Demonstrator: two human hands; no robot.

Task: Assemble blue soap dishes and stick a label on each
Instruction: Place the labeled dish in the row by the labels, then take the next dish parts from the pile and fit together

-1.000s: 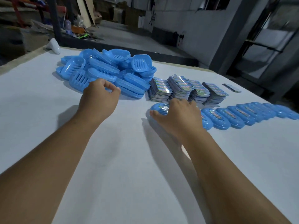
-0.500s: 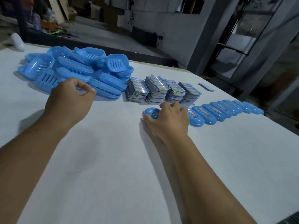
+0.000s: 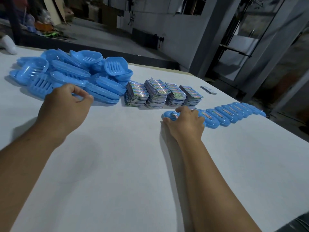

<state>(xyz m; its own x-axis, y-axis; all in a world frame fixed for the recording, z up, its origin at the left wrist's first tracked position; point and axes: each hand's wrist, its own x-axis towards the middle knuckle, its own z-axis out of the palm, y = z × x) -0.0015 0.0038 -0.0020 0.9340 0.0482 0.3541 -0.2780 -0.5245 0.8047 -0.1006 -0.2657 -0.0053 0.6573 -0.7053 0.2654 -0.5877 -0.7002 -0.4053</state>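
On the table [image 3: 133,164] our right hand [image 3: 185,123] presses a labelled dish [image 3: 168,114] flat (fingers straight), while our left hand [image 3: 65,104], fingers curled and empty, should next grab from the pile [image 3: 70,74].

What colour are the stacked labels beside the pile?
Multicoloured, glossy print on the stacked paper labels; seen in the head view.

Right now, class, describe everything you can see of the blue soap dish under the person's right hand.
The oval blue plastic soap dish lies flat on the white table, at the near end of a row of labelled blue dishes. It looks glossy and closed, with a colourful label partly visible on top. The right hand rests over it, fingers spread, hiding most of it; only its left end shows.
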